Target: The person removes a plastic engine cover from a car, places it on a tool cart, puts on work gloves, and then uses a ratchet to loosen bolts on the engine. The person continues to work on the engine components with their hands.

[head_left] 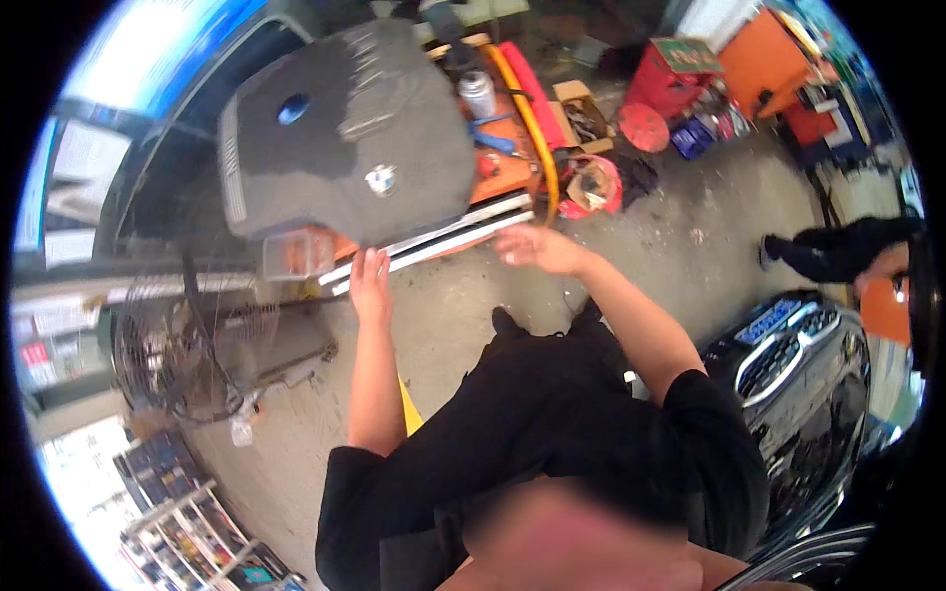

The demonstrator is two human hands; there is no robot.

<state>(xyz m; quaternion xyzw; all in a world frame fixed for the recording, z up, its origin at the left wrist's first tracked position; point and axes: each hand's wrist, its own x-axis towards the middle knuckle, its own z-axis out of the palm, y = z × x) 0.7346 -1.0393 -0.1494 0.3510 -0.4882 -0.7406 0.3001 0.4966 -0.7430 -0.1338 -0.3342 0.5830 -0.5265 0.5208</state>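
Observation:
A large black plastic engine cover (325, 138) with a round badge lies over an orange-topped work surface (507, 177). Two long pale strips (434, 248) run along the near edge of that surface. My left hand (371, 284) is at the left part of the strips, its fingers stretched forward over them, just below the cover's near edge. By the right end of the strips is my right hand (540, 248), palm turned inward and fingers loosely apart, with nothing visible in it. Whether its fingertips touch the strip cannot be made out.
Right of the cover are a spray can (477, 95), a blue-handled tool (495, 142) and a yellow curved bar (540, 128). A cardboard box (581, 116) and a red bin (670, 79) stand beyond. A fan (197, 345) is at left, a black car front (798, 394) at right.

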